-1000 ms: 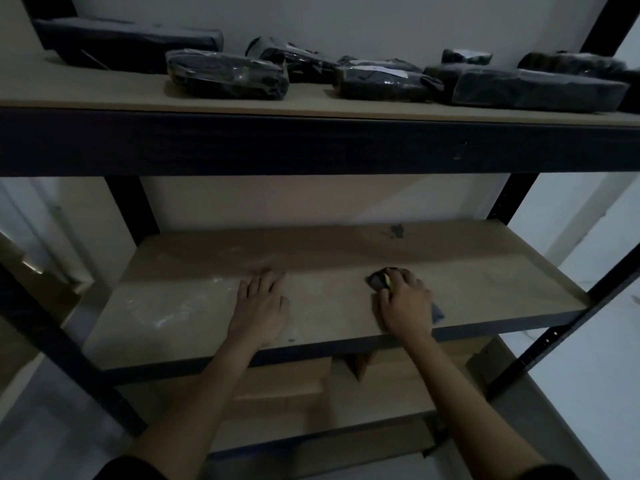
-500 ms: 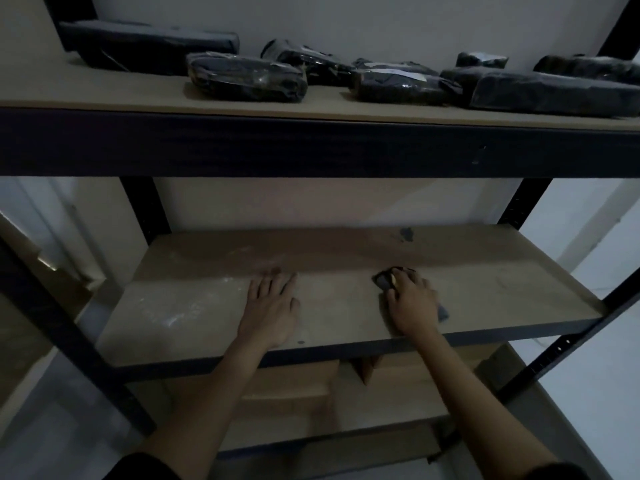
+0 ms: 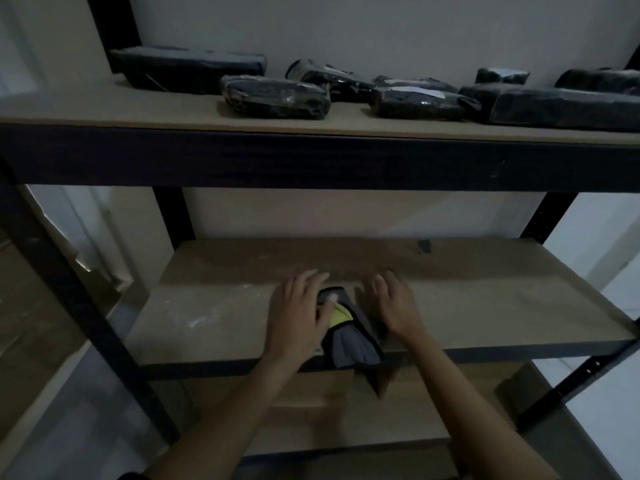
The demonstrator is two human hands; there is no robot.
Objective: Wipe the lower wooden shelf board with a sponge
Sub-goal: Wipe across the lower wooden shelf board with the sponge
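Shelf board (image 3: pixel 485 306): sponge (image 3: pixel 343 327) between both grips.

So the sponge (image 3: pixel 346 327) sits at the front edge of the lower shelf board (image 3: pixel 485 306), about mid-length, overhanging a bit. Left hand (image 3: pixel 299 317) touches its left side, right hand (image 3: pixel 394 306) just right. Wrapped packages (image 3: pixel 275 97) line the upper shelf (image 3: pixel 138 116).

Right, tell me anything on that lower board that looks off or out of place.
The grey-and-yellow sponge lies between the hands and sticks out over the front edge of the lower shelf board. Whitish dusty smears mark the board's left part, and a small dark spot sits near the back right.
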